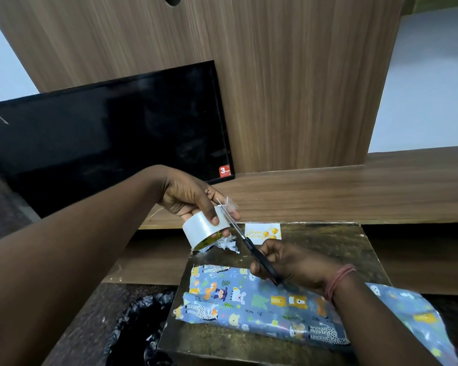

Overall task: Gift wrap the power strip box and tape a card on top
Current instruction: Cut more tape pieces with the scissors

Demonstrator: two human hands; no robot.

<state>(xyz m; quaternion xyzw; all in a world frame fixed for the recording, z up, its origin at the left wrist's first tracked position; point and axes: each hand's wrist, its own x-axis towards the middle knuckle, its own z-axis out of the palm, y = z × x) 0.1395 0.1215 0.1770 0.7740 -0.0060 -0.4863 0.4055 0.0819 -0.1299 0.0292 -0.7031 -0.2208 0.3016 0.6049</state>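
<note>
One wrapped box [265, 307] lies along the surface [328, 241] at 6 o'clock under the right wrist, rigid beneath slick, tearable paper, so I'd hold it by its long edges. The tape roll [204, 228], light and stiff, sits in the curled left hand [191, 199], which pinches its free end (sticky, limp). The right hand [288, 265] grips the scissors [249, 241], blades at the strip; the card [262, 231] waits at 12 o'clock.

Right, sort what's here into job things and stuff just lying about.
Job: tape roll in left hand; scissors in right hand; wrapped box; birthday card.

Lying about: black monitor; crumpled paper scrap; black bin bag.
</note>
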